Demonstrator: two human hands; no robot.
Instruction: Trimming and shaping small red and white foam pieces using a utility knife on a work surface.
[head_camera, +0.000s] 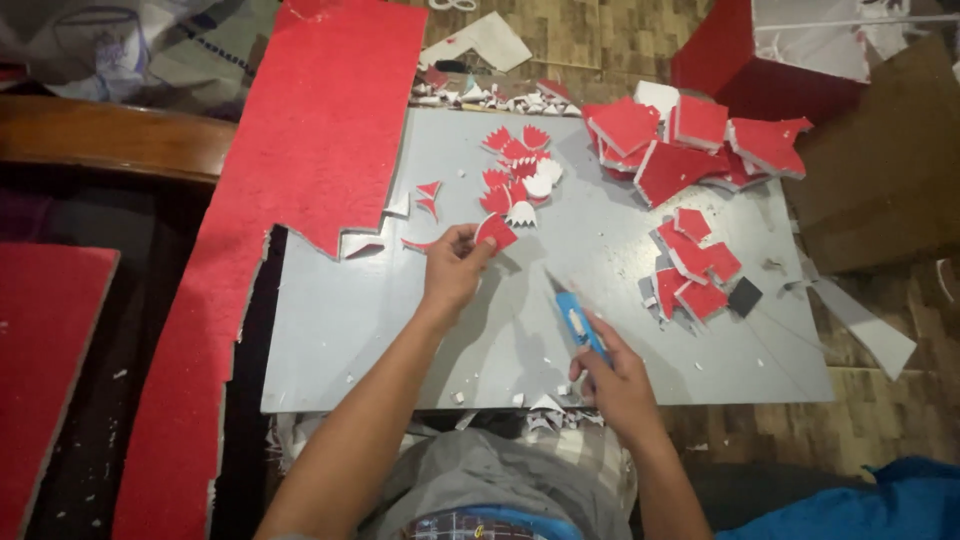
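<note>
- The left hand (452, 268) pinches a small red piece (495, 231) between thumb and fingers, just above the grey board (330, 340).
- The right hand (615, 385) has its fingers closed around a blue knife (578, 322), blade pointing toward the left fingers.
- More red pieces (518, 170) lie just beyond the left fingertips.

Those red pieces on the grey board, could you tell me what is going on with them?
A person sits at a grey board. The left hand pinches a small red cut-out piece with a jagged edge; the right hand grips a blue utility knife, blade pointing toward it. Finished cut-outs lie just beyond, and red foam squares are piled at the right.
</note>
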